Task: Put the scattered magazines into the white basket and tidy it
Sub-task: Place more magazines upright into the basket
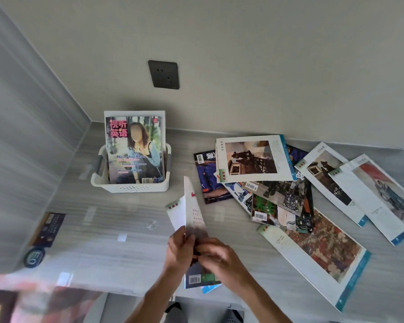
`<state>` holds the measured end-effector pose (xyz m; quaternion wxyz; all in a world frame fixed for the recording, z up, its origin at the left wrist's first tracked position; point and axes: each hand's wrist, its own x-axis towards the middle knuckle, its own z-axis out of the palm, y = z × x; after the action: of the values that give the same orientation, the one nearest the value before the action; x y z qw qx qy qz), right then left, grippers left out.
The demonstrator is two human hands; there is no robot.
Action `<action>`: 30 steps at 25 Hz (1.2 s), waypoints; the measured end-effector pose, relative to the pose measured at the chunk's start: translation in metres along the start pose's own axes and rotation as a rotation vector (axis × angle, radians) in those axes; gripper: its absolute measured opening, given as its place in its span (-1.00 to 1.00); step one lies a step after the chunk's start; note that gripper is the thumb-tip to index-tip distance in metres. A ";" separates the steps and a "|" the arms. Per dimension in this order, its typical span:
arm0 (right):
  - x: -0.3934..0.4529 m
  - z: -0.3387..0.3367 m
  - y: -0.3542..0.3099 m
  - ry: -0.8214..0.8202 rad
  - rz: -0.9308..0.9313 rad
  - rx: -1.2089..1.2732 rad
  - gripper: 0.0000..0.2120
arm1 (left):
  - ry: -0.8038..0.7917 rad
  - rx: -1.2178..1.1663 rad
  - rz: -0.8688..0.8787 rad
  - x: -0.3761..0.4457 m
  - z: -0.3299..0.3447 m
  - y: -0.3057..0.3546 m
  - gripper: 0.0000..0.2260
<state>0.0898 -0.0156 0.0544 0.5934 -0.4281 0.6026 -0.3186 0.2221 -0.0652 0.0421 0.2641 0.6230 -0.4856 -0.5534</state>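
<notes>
Grey wood-grain laminate forms the surface (126, 259) on which everything lies. Nearest the camera, a small stack of thin magazines (193, 213) is held on edge between both hands, its top end tilted away toward the wall. The left hand (180, 249) is curled around the stack's left side, and the right hand (216, 256) is closed on its lower right part, with the fingers (202, 251) bent against the cover; the exact hold is blurred. To the right, a loose pile of scattered magazines (289, 190) with painted and photographic covers is spread flat, overlapping one another. On the left edge, a dark blue card (48, 228) and a round dark badge (33, 257) are seen. Farther back, a white perforated plastic basket (131, 186) stands near the wall corner, with a pink-titled magazine (134, 150) upright inside it. A dark square wall socket (163, 74) is mounted above.
</notes>
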 end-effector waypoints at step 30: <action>0.208 0.049 -0.214 0.435 -0.184 0.254 -0.75 | 0.601 -0.173 0.339 0.166 -0.261 0.138 -0.71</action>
<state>0.1823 -0.2873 0.1490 0.4674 -0.3245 0.6297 -0.5288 0.4120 -0.3221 0.1549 0.5350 0.6438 -0.4343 -0.3326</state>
